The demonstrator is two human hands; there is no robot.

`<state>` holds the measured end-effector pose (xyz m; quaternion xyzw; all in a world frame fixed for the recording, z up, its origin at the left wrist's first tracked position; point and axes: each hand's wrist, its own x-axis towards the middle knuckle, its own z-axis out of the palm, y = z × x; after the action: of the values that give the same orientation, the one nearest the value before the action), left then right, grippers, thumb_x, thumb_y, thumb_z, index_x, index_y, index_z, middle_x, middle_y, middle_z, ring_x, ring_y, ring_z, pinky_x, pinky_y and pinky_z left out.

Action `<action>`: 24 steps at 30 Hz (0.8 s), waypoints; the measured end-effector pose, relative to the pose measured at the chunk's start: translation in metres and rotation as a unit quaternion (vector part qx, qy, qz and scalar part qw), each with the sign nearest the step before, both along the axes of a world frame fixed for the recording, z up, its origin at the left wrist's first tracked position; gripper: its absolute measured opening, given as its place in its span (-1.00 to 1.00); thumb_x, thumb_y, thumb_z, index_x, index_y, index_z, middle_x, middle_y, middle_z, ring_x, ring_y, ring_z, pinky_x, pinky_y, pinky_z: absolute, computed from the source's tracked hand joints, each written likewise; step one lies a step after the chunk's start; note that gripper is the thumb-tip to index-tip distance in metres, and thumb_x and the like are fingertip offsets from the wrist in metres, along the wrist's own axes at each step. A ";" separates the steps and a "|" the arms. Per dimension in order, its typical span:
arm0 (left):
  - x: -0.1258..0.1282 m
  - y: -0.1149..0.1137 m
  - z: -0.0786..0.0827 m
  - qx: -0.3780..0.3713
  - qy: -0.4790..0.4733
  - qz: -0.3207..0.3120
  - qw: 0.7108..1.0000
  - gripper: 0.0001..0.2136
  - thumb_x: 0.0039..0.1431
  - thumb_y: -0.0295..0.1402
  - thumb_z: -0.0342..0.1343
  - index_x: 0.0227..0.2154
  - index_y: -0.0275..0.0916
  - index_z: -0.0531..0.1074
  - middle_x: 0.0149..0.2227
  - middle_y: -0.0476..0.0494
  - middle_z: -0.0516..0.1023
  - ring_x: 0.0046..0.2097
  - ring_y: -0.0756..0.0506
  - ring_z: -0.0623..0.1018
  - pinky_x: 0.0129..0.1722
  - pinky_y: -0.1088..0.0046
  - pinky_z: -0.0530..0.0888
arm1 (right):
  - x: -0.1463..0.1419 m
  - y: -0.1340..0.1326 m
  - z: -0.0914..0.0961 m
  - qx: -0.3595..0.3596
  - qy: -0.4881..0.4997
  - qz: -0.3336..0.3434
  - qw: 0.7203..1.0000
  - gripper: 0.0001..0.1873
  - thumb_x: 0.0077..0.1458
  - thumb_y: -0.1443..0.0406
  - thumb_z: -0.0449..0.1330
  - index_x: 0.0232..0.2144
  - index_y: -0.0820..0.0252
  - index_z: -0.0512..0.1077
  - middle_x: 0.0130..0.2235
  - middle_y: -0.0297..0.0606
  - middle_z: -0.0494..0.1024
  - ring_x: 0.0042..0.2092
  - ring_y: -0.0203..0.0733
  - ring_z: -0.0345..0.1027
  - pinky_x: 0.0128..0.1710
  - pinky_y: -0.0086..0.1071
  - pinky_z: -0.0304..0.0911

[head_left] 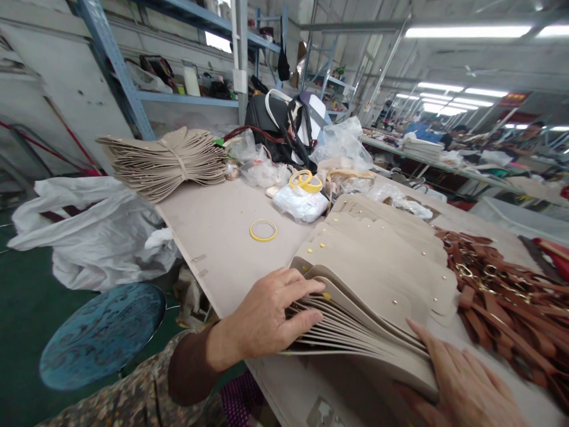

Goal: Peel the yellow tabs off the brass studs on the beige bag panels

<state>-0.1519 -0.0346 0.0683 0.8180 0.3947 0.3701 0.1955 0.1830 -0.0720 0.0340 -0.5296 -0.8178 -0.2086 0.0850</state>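
A thick stack of beige leather-like panels (355, 317) lies fanned toward me at the near side of the table, its layered edges showing. My left hand (275, 308) grips the stack's left edge, fingers over the top panels and thumb against the layers. At the other end, my right hand (466, 379) is wrapped round the right edge; part of its fingers is hidden beneath. More beige panels (386, 255) with small metal studs and yellow tape bits spread out just behind, overlapping in rows.
A tied bundle of beige panels (178, 160) sits at the table's far left corner. Yellow tape rolls (263, 230) and plastic bags (300, 203) lie beyond. Brown straps with metal clasps (498, 296) are heaped at right. A blue stool (104, 335) stands left of the table.
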 end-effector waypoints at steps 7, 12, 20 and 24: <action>0.001 0.016 -0.002 -0.021 -0.035 -0.028 0.999 -0.79 0.31 -0.39 0.00 -0.06 -0.21 0.43 -0.17 -0.11 0.52 -0.15 -0.03 0.50 -0.12 0.42 0.44 | 0.002 -0.001 -0.001 -0.052 0.007 -0.017 0.998 -0.33 -0.05 0.13 0.13 0.14 0.18 0.21 -0.17 -0.07 0.57 -0.17 0.12 0.46 -0.10 -0.02 0.23; -0.006 0.038 0.004 -0.005 0.013 -0.117 0.993 -0.76 0.21 -0.45 0.13 -0.06 -0.19 0.40 -0.13 -0.11 0.45 -0.13 -0.02 0.47 -0.10 0.42 0.44 | 0.000 -0.002 -0.001 -0.029 0.016 -0.013 0.999 -0.34 -0.05 0.13 0.12 0.13 0.17 0.21 -0.19 -0.07 0.58 -0.20 0.12 0.47 -0.13 -0.03 0.24; -0.004 0.046 -0.003 0.059 0.138 -0.091 0.984 -0.65 0.15 -0.27 0.21 -0.05 -0.23 0.31 -0.04 -0.17 0.41 -0.05 -0.11 0.45 -0.09 0.38 0.44 | 0.003 0.000 -0.003 -0.012 -0.007 -0.003 1.000 -0.32 -0.05 0.11 0.12 0.14 0.16 0.20 -0.19 -0.09 0.58 -0.22 0.11 0.47 -0.15 -0.03 0.24; 0.002 0.047 -0.014 0.127 0.169 -0.068 0.975 -0.67 0.17 -0.11 0.16 -0.16 -0.26 0.34 -0.09 -0.17 0.41 -0.10 -0.11 0.46 -0.17 0.39 0.45 | 0.005 0.001 -0.006 -0.003 -0.011 -0.004 1.000 -0.31 -0.08 0.10 0.13 0.13 0.15 0.21 -0.21 -0.09 0.59 -0.23 0.13 0.47 -0.15 -0.02 0.24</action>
<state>-0.1503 0.0126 0.0544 0.9119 0.3149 0.2593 0.0452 0.1876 -0.0713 0.0283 -0.5306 -0.8172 -0.2124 0.0742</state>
